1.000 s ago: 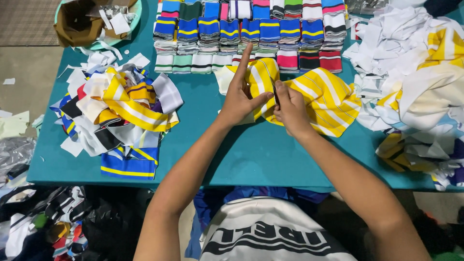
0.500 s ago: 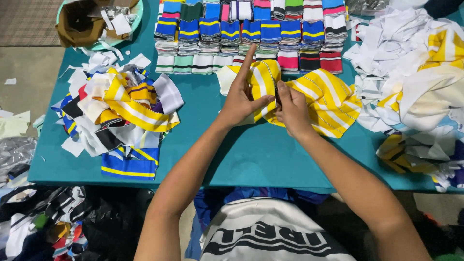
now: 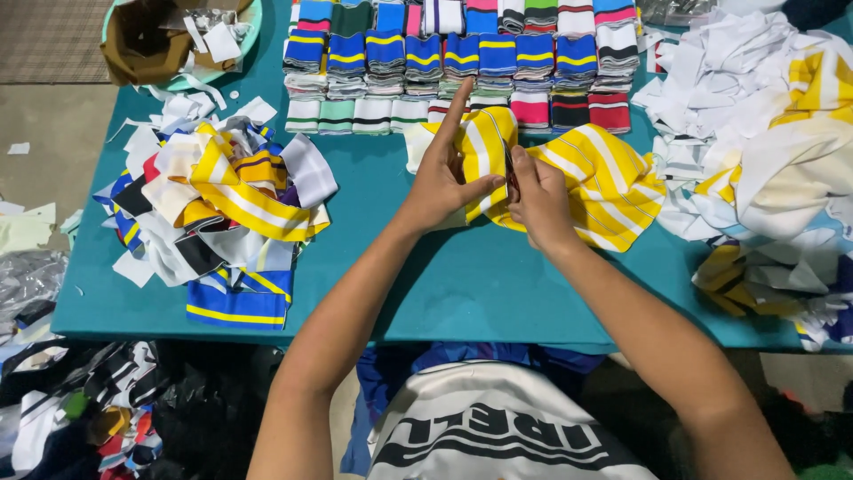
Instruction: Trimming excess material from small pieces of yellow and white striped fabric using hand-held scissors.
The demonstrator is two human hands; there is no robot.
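Note:
A yellow-and-white striped knit fabric piece lies on the teal table. My left hand pinches its left folded part between thumb and fingers, with the index finger pointing straight up. My right hand is closed on the fabric's middle and grips a thin dark tool, which looks like small scissors, at the fold between both hands.
Rows of folded striped knit pieces line the far edge. A loose heap of striped scraps lies at the left and a white and yellow pile at the right. A basin with scraps sits far left.
Both hands stay at the same spot on the yellow fabric. My right hand has edged slightly along the fold, and the rest is unchanged.

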